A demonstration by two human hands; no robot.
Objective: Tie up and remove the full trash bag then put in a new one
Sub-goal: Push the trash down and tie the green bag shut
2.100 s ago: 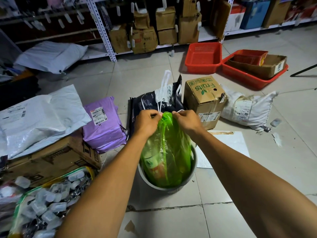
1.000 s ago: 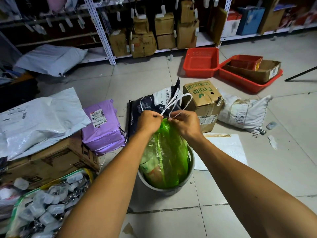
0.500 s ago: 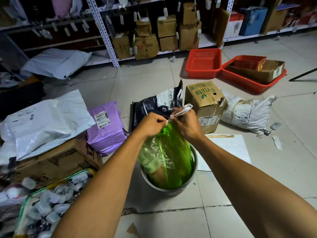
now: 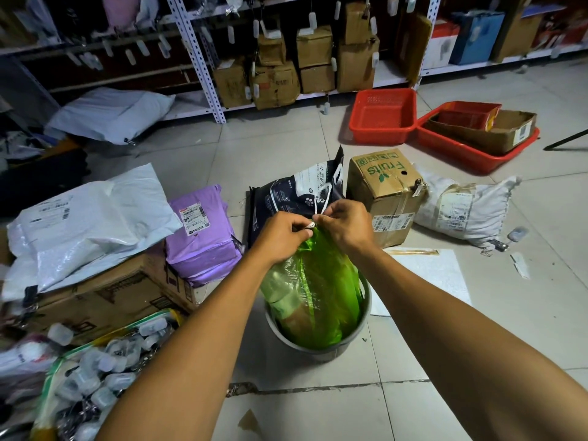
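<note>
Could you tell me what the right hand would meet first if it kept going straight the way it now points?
The right hand points left toward the left hand, pinching the white drawstring above the green trash bag; it would likely meet the left hand's fingers first.

Trash bag (image 4: pixel 318 291) in the bin (image 4: pixel 356 337), both hands at its gathered top, left hand (image 4: pixel 281 235) left of right hand (image 4: pixel 345 226), printed pouch (image 4: pixel 296 194) just behind the bin, fruit box (image 4: pixel 383 186) behind-right, wrapped parcel (image 4: pixel 202 237) left, baskets (image 4: pixel 383 116) far behind-right, shelving (image 4: pixel 197 58) beyond.
</note>
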